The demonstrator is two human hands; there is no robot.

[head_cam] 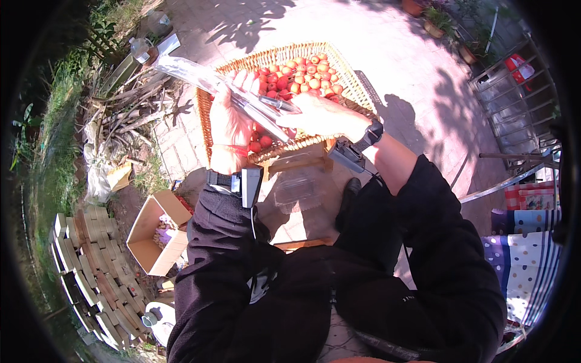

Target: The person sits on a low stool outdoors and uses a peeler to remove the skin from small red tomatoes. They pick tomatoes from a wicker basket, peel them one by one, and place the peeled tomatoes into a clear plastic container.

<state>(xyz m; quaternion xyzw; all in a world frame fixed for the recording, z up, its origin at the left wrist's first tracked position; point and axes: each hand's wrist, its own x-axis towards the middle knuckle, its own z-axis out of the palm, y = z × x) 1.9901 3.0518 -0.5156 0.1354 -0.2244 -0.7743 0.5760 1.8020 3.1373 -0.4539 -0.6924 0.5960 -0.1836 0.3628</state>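
My left hand (229, 125) grips a clear plastic sleeve (188, 72) and a bundle of slender, shiny rods (263, 113), perhaps metal. Its fingers curl around the bundle above a wicker basket (203, 122). My right hand (324, 113) holds a thin, dark-and-silver tool (278, 103) between thumb and fingers, close beside the rods. Glare hides what kind of tool it is. Small red and yellow fruits (313, 77), resembling crab apples, fill much of the basket beneath both hands.
The basket rests on a wooden stand (297, 164), with a clear plastic container (297, 193) below. At left lie dry sticks (136, 106), an open cardboard box (152, 231) and stacked bricks (102, 267). A metal rack (517, 100) and polka-dot cloth (517, 267) stand right.
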